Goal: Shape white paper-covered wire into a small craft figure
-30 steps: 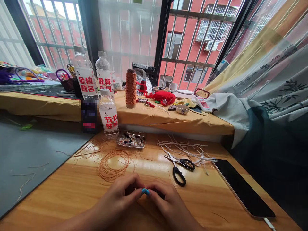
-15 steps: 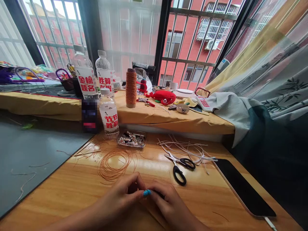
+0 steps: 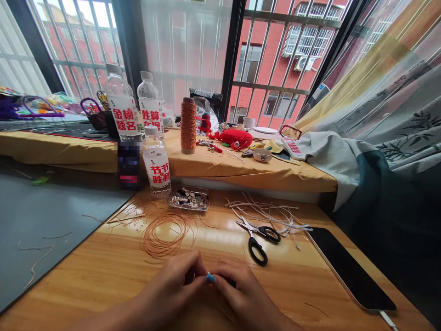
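My left hand (image 3: pixel 181 280) and my right hand (image 3: pixel 239 282) meet low in the middle, over the near part of the wooden table (image 3: pixel 113 271). Both have bent fingers, with thumb and fingertips pressed together in a pinch. Bright blue shows where the thumb tips touch, looking like painted nails. Whatever lies between the fingertips is too small and hidden to name. Just beyond the left hand is a loose coil of orange-brown cord (image 3: pixel 144 236). Black-handled scissors (image 3: pixel 253 236) rest with blades apart beyond my right hand.
A clear tray (image 3: pixel 189 209) of small beads and charms stands by a water bottle (image 3: pixel 156 168). White cords (image 3: pixel 262 209) lie near a phone (image 3: pixel 349 269) with a cable. On the cloth-covered ledge are a cord spool (image 3: pixel 188 128), a red crocheted piece (image 3: pixel 236 138) and more bottles.
The hands stay together in nearly the same place. The thumb tips have shifted slightly, and the two blue spots now look merged into one. Nothing else has visibly moved.
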Motion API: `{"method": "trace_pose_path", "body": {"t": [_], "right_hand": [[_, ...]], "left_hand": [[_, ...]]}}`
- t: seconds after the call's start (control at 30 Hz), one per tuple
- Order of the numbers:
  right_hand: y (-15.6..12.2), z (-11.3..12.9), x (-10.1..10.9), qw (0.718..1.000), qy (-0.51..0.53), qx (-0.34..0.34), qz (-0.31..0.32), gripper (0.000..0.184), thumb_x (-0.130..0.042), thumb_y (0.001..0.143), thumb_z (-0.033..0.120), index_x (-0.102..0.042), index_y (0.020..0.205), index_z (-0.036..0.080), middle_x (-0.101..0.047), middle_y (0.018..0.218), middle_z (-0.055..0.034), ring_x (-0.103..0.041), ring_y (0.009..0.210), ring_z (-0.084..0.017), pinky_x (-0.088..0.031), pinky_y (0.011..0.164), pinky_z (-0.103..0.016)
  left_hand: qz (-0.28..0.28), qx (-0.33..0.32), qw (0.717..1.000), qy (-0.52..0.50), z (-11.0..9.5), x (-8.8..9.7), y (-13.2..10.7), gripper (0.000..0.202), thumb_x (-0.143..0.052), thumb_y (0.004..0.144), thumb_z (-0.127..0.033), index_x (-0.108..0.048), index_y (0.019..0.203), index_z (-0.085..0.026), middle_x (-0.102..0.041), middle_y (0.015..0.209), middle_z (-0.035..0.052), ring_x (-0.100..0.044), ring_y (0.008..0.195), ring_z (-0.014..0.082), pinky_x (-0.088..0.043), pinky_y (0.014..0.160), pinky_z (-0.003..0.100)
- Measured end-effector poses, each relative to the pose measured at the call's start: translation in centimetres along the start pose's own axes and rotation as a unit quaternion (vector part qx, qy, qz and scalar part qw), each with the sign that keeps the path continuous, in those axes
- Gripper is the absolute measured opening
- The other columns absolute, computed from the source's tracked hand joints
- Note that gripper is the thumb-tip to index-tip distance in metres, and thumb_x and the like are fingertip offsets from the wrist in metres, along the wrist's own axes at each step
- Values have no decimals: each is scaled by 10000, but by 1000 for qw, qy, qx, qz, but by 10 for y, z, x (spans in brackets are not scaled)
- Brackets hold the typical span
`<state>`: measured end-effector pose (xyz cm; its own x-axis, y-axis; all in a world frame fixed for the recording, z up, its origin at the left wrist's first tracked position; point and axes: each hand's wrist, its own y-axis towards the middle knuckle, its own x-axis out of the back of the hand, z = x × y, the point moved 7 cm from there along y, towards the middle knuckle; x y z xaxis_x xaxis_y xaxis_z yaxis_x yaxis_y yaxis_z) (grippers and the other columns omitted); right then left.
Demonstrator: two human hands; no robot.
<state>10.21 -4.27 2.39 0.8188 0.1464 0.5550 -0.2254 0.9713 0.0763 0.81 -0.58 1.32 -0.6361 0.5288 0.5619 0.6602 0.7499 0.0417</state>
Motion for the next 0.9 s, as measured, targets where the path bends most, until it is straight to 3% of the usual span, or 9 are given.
{"method": "trace_pose_path", "body": {"t": [0.3,0.53,0.67,0.8,0.9], "right_hand": [[-2,4,4,999,49,11,-5,214,-433,806,208,-621,905,190,-607,847,-37,-522,832,-149,-370,757,-246],[-1,-3,5,996,71,-41,-30,228,-408,818,257,-605,886,165,-583,802,-36,-528,716,-130,-405,646,-222],[-1,-2,8,996,67,-33,-47,211,-432,807,243,-599,915,174,-583,820,-33,-525,768,-134,-397,688,-226],[-1,2,6,999,35,1,-24,230,-419,811,227,-614,925,186,-594,805,-40,-527,774,-139,-389,717,-239],[-1,6,2,1000,2,24,-4,226,-444,794,220,-620,932,184,-608,817,-49,-524,786,-150,-382,728,-249]], "left_hand": [[-11,-14,999,-30,2,4,3,155,-462,766,-283,-554,798,-162,-552,687,-11,-465,612,98,-350,561,194],[-44,-13,999,8,-3,9,-1,163,-464,764,-264,-550,684,-151,-528,632,-9,-455,572,95,-337,527,189],[-73,-18,997,9,-4,13,-1,173,-461,765,-266,-517,649,-150,-507,599,-16,-442,542,89,-336,497,180],[-91,-50,993,47,-7,14,-2,165,-455,766,-236,-488,629,-151,-492,581,-17,-435,516,82,-334,470,168],[-100,-112,983,109,-15,12,-6,165,-434,777,-206,-465,624,-153,-487,584,-14,-439,512,78,-332,468,164]]}}
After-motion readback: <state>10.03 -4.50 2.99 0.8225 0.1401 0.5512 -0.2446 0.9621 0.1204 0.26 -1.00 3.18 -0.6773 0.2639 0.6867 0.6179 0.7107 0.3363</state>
